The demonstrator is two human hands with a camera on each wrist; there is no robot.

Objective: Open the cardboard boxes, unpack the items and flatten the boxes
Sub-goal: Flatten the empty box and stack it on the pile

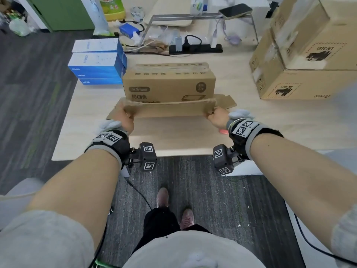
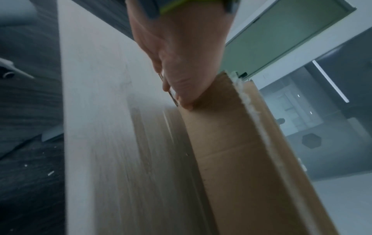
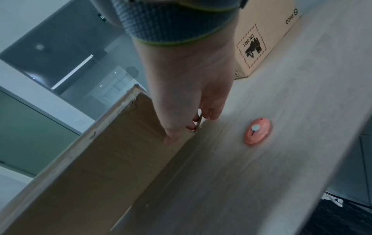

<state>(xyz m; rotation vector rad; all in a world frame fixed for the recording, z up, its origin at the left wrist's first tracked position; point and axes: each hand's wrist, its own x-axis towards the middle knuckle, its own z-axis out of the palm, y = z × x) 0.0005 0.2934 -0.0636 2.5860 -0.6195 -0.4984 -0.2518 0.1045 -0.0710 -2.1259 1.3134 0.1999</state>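
Note:
A long brown cardboard box [image 1: 169, 87] with printed text lies across the middle of the wooden table [image 1: 173, 138]. Its near long flap [image 1: 170, 109] is folded out towards me. My left hand [image 1: 125, 117] pinches the flap's left end, thumb on the inner face [image 2: 185, 89]. At the flap's other end my right hand [image 1: 217, 118] pinches the corner, fingers curled round the edge [image 3: 181, 120]. The far flap [image 1: 172, 66] lies folded back. What is inside the box is hidden.
A stack of blue and white boxes [image 1: 96, 62] stands left of the box. Two big cartons [image 1: 301, 60] are stacked at the right. A small pink cutter [image 3: 257, 133] lies on the table by my right hand. A power strip [image 1: 195, 48] and clutter lie behind.

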